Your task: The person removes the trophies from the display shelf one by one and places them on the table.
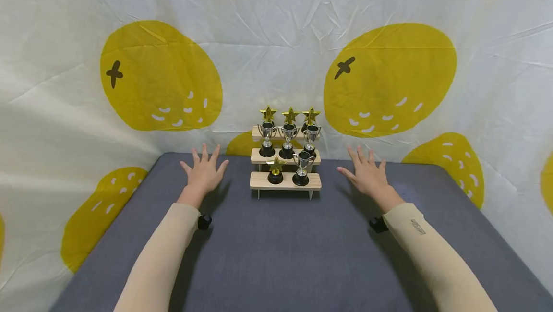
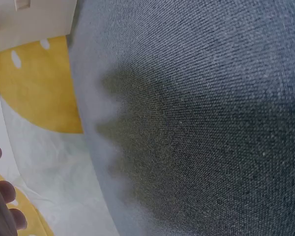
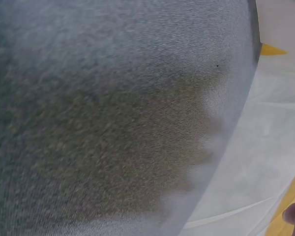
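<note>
A light wooden three-tier stand (image 1: 285, 186) is at the back middle of the table. Its lowest tier bears a gold star trophy (image 1: 275, 170) on the left and a silver cup trophy (image 1: 302, 168) on the right, both on black bases. Three silver cups (image 1: 287, 139) fill the middle tier, and three gold stars (image 1: 291, 114) line the top one. Left of the stand, my left hand (image 1: 203, 173) spreads its fingers over the table, holding nothing. My right hand (image 1: 367, 173) does likewise to the right. Each wrist view catches only some fingertips at a lower corner.
Dark grey cloth covers the table (image 1: 281, 254), with both hands casting shadows on it. Behind and at the sides hangs a white curtain (image 1: 272, 72) printed with yellow fruit. A small black device (image 1: 204, 222) is strapped at the left wrist, another (image 1: 378, 224) at the right.
</note>
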Tool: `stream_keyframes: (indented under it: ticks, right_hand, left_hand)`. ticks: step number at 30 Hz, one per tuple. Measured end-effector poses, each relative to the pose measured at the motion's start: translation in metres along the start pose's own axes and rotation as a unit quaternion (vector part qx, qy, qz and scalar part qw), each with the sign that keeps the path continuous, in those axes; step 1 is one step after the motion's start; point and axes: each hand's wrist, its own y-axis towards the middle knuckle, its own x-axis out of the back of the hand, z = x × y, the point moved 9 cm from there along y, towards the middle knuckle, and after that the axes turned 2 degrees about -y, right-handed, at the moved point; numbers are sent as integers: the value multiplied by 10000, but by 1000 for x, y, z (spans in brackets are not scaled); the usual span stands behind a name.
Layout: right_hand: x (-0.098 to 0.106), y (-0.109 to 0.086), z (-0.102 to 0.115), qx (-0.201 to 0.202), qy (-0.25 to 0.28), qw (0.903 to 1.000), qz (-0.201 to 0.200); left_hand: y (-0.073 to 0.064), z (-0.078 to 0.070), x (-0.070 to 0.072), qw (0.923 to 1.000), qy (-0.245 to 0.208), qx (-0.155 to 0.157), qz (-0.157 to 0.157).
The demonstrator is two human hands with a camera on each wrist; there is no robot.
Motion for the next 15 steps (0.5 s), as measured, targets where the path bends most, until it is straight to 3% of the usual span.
stream_keyframes:
  ticks: [15]
  right_hand:
    - [12, -19, 14, 419, 57, 9991, -13]
  left_hand:
    - [-6, -10, -2, 9992, -159, -356, -81]
